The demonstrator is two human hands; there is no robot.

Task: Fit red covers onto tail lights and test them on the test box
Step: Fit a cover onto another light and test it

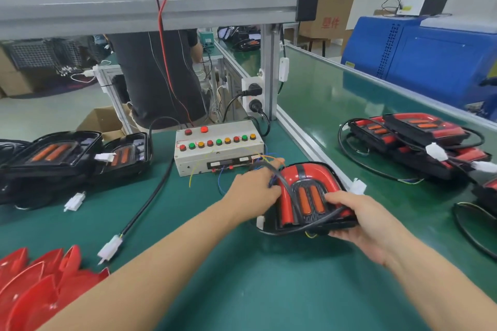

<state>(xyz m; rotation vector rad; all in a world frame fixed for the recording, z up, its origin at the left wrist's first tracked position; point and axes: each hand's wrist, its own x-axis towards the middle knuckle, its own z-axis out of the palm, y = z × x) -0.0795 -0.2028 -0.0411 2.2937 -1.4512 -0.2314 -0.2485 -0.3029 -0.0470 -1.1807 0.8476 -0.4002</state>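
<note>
Holding a covered tail light [309,196] with both hands [252,191] [357,220], fingers curled round it; finished lights [414,140] right, uncovered lights [67,153] and spare red covers [40,285] left remain.

A single wide-angle view looks from the person's head, forward and down across the green bench [204,263]. Both forearms reach in from the lower edge, close to the lens. The frame's edges bend, and the room recedes toward the upper right.
</note>
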